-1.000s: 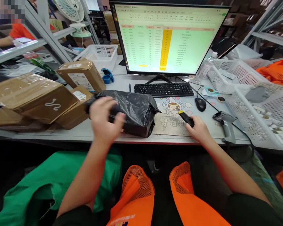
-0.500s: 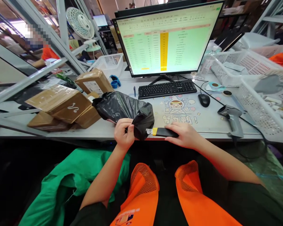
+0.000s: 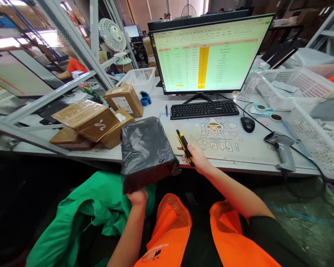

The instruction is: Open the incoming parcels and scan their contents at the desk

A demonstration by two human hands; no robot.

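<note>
A parcel wrapped in black plastic [image 3: 146, 150] stands tilted off the desk's front edge, above my lap. My left hand [image 3: 137, 196] holds it from underneath; most of its fingers are hidden behind the parcel. My right hand [image 3: 196, 159] is closed round a black and yellow utility knife [image 3: 184, 145], which points up and away, just right of the parcel and clear of it. Both hands are at the near edge of the grey desk [image 3: 247, 165].
Several taped cardboard boxes [image 3: 86, 118] are stacked at the left. A monitor [image 3: 210, 55], keyboard [image 3: 204, 109], mouse [image 3: 247, 124] and barcode scanner [image 3: 281, 148] lie ahead and right. White mesh baskets [image 3: 308, 122] fill the far right. Another person works behind the metal shelving [image 3: 72, 66].
The black parcel has been lifted from the desk and pulled toward me, turned with a flat side up. My right hand raised the knife from lying flat to pointing upward.
</note>
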